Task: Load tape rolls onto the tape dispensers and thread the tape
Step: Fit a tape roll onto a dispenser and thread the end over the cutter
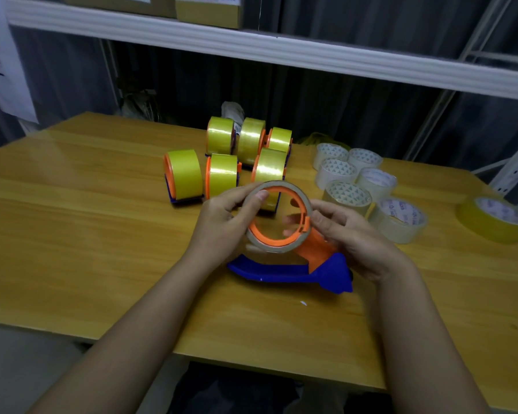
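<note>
Dim, soft light is falling from above, leaving pale glare streaks glowing on the counter (102,204) at far left. Wide-angle distortion is bending the shelf (281,52) edge, and the far background is sitting dark and slightly blurred.

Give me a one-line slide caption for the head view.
Both hands seat a tape roll on an orange-and-blue dispenser, loaded dispensers and spare rolls behind.

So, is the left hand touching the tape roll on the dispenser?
Touching. The head view shows the left hand holding the tape roll at its rim, thumb pressed on the cardboard core, on the dispenser.
</note>
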Motion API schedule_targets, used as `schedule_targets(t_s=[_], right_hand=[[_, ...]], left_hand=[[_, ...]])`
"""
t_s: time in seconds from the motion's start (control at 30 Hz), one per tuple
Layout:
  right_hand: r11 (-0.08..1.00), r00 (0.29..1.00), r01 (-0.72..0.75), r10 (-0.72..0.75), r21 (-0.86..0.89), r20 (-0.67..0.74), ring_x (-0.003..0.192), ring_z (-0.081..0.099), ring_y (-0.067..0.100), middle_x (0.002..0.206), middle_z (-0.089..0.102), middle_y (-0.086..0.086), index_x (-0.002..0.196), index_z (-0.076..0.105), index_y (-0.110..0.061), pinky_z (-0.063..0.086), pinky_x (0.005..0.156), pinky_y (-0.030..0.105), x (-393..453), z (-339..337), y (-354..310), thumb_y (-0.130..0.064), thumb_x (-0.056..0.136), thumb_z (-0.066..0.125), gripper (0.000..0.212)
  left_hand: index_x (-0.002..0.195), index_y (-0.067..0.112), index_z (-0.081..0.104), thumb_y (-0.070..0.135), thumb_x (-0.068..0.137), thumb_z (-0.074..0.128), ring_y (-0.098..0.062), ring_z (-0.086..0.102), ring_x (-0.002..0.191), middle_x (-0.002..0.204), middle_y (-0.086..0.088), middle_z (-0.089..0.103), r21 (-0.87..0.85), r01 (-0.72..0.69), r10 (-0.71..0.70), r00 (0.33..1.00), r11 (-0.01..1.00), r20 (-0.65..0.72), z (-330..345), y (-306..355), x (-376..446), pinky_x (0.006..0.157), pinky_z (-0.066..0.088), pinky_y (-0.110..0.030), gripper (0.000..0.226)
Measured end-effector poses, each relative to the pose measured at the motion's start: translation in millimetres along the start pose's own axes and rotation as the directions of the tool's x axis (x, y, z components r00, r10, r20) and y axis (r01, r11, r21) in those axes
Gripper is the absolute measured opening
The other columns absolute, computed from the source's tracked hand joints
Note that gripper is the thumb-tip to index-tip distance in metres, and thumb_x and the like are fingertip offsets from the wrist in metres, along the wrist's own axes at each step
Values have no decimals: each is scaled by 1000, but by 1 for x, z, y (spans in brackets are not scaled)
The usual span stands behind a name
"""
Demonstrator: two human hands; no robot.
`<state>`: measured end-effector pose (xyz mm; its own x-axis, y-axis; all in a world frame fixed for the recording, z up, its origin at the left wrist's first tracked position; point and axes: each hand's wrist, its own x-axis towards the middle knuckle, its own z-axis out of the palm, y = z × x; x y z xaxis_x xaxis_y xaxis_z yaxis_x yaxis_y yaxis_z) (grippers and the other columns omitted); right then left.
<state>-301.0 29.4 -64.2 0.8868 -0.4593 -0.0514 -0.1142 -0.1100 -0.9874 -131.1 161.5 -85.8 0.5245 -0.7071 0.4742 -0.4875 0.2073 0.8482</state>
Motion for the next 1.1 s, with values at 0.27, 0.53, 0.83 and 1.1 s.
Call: schedule_targets(t_s=[0.27,0.53,0.83,1.1], right_hand=[[953,994,108,-104,284,-28,93,70,21,101,73,10,120,60,-8,56,74,27,5,8,-1,-43,56,88,78],[906,970,233,-193,354,-146,100,68,21,106,72,10,126,55,-4,56,80,28,3,5,-4,-37,66,81,73],[911,969,235,-195,338,-149,107,66,22,110,71,8,131,51,-3,55,83,29,1,5,-7,-37,67,80,78],[913,977,212,-186,348,-107,103,68,19,106,72,6,129,52,-4,55,81,26,-1,10,-10,-21,72,66,61]], left_hand=[[118,11,60,43,86,61,-8,54,103,111,1,58,352,-232,292,948,907,-128,-4,-3,4,81,50,-22,45],[91,21,71,46,88,53,-8,53,95,93,8,66,461,-414,427,901,785,81,6,36,-8,85,29,-30,31],[104,26,73,43,81,67,3,63,91,91,16,70,102,18,-35,985,995,168,16,60,-13,82,50,-19,29],[91,27,75,37,73,74,-3,68,88,86,8,73,35,158,-162,963,987,215,9,62,-7,78,54,-24,21]])
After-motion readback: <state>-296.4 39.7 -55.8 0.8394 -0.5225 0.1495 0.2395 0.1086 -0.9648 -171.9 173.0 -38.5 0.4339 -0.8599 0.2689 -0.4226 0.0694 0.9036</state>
